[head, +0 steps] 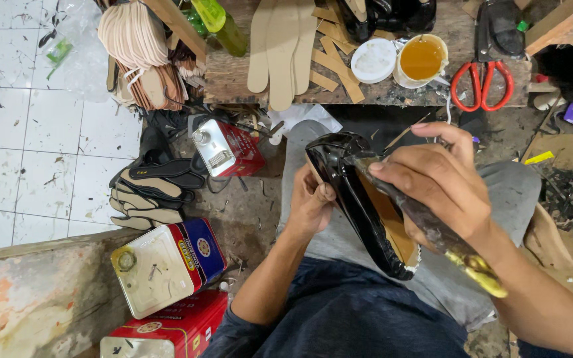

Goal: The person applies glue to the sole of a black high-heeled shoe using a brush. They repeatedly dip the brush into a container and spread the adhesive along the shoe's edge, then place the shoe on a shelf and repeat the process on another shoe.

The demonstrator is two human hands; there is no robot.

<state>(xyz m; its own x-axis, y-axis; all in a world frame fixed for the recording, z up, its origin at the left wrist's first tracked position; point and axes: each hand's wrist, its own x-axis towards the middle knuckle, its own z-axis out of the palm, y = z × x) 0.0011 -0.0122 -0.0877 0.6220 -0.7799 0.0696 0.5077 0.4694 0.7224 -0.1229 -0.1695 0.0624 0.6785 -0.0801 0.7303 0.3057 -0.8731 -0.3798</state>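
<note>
A glossy black shoe (356, 199) with a tan insole lies across my lap, toe pointing away from me. My left hand (310, 202) grips its left side near the toe. My right hand (436, 179) holds a glue-smeared brush with a yellow handle (459, 248), its tip resting inside the shoe near the toe. A white cup of amber glue (422, 59) stands on the wooden bench ahead.
Red-handled scissors (482, 83), a white lid (373, 60) and tan insole cut-outs (280, 50) lie on the bench (392, 93). Several red and blue metal tins (167, 265) sit at my left. A stack of soles (150, 192) rests on the dirty floor.
</note>
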